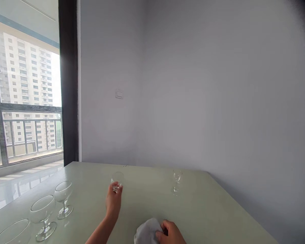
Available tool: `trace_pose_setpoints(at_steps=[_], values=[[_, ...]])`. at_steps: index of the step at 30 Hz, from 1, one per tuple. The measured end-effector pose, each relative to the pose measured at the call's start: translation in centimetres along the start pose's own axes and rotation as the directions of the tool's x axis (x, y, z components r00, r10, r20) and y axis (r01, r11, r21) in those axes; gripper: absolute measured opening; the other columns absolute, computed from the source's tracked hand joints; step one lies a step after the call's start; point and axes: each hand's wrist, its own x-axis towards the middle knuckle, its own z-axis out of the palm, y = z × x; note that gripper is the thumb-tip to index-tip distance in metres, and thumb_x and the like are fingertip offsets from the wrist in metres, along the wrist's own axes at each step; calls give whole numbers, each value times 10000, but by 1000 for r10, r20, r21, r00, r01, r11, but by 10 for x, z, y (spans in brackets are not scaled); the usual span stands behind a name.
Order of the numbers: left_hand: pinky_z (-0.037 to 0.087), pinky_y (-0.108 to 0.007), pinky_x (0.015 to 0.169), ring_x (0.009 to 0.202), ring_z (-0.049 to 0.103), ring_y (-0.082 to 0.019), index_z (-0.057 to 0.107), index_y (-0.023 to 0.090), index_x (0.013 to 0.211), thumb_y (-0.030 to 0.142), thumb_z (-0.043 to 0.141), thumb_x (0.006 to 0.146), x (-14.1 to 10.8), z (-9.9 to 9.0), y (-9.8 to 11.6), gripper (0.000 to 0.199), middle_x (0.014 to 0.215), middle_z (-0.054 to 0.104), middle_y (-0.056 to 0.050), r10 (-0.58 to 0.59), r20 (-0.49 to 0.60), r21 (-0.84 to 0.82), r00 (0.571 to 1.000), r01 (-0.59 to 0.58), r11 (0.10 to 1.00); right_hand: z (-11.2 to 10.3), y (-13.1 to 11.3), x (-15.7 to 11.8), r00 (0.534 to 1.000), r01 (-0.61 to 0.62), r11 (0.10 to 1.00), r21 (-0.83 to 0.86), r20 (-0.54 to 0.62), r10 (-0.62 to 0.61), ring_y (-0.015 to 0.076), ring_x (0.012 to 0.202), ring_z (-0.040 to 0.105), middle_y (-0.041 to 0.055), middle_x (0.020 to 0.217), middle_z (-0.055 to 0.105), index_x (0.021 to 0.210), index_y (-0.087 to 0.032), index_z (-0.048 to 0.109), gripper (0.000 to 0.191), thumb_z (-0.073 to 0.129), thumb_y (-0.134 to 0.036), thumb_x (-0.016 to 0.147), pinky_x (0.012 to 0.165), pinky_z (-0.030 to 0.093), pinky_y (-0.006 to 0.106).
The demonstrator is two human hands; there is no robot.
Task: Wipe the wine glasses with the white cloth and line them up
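Observation:
My left hand (113, 198) is stretched forward over the table, its fingers wrapped round the lower part of a clear stemmed glass (117, 177). Whether that glass's foot touches the tabletop is hidden by the fingers. Close to the near edge, my right hand (171, 233) pinches a bunched pale grey cloth (148, 232) between thumb and fingers. Farther back on the right, a smaller stemmed glass (177, 178) stands upright by itself.
Along the left of the pale green table (205, 210) stand several stemmed glasses, including a far one (63, 193), a middle one (43, 210) and a near one (12, 234) cut off by the frame. Grey walls (180, 101) rise behind; a window (27, 84) is at left.

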Motion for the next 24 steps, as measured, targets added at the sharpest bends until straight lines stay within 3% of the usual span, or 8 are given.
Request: trace_pose_setpoints(at_steps=[1, 3, 4, 6, 11, 15, 20, 24], values=[[452, -320, 661, 680, 559, -176, 576, 209, 886, 349, 570, 726, -15, 6, 6, 213, 749, 614, 3, 54, 48, 7, 997, -55, 998, -1, -3, 1, 1000, -3, 983, 185, 6, 2, 120, 544, 389, -55, 571, 388, 588, -217, 405, 216, 555, -366, 635, 539, 297, 255], [429, -351, 728, 786, 546, -223, 564, 227, 823, 388, 550, 703, -40, 13, 18, 201, 777, 615, -16, 135, 120, 25, 984, -139, 990, -8, -11, 2, 1000, -6, 832, 554, -9, 13, 98, 507, 368, -69, 545, 384, 590, -211, 418, 306, 620, -441, 599, 512, 300, 239], [420, -357, 745, 816, 539, -234, 552, 231, 811, 400, 532, 705, -50, 15, 23, 200, 796, 615, -23, 160, 147, 30, 976, -166, 986, -13, -17, 2, 999, -4, 739, 674, -34, 37, 90, 492, 359, -76, 529, 386, 585, -211, 418, 343, 665, -449, 560, 497, 299, 233], [422, -338, 724, 789, 545, -221, 521, 238, 814, 410, 475, 744, -65, 18, 31, 191, 802, 614, -20, 184, 206, 29, 961, -194, 981, -26, -32, 3, 989, -6, 635, 772, -89, 117, 83, 462, 357, -86, 497, 387, 587, -215, 421, 362, 703, -436, 538, 468, 308, 223], [446, -277, 650, 687, 588, -167, 451, 247, 837, 418, 346, 836, -84, 22, 30, 200, 795, 635, -7, 167, 296, 21, 941, -181, 983, -54, -75, 9, 960, 102, 544, 833, -226, 167, 101, 479, 440, -64, 544, 513, 766, -211, 543, 367, 752, -396, 528, 461, 378, 223], [456, -278, 651, 706, 608, -173, 441, 244, 912, 399, 335, 834, -86, 17, 22, 204, 811, 646, -22, 176, 300, 51, 938, -200, 979, -59, -96, 13, 936, 205, 506, 838, -319, 150, 113, 545, 482, -43, 665, 578, 870, -216, 564, 419, 771, -353, 534, 481, 407, 222], [437, -350, 745, 776, 593, -219, 451, 214, 1000, 413, 447, 770, -79, 11, 17, 304, 862, 632, -56, 230, 269, 132, 935, -272, 953, -39, -111, 10, 957, 203, 559, 804, -283, 60, 100, 534, 441, -42, 625, 542, 833, -187, 616, 313, 723, -390, 621, 482, 383, 211], [417, -372, 797, 832, 580, -228, 474, 210, 1024, 370, 490, 749, -81, 11, 17, 318, 875, 634, -54, 281, 276, 165, 919, -333, 928, -4, -112, 4, 971, 237, 691, 684, -181, -154, 104, 548, 451, -20, 640, 543, 929, -154, 660, 348, 651, -422, 707, 483, 378, 207]])
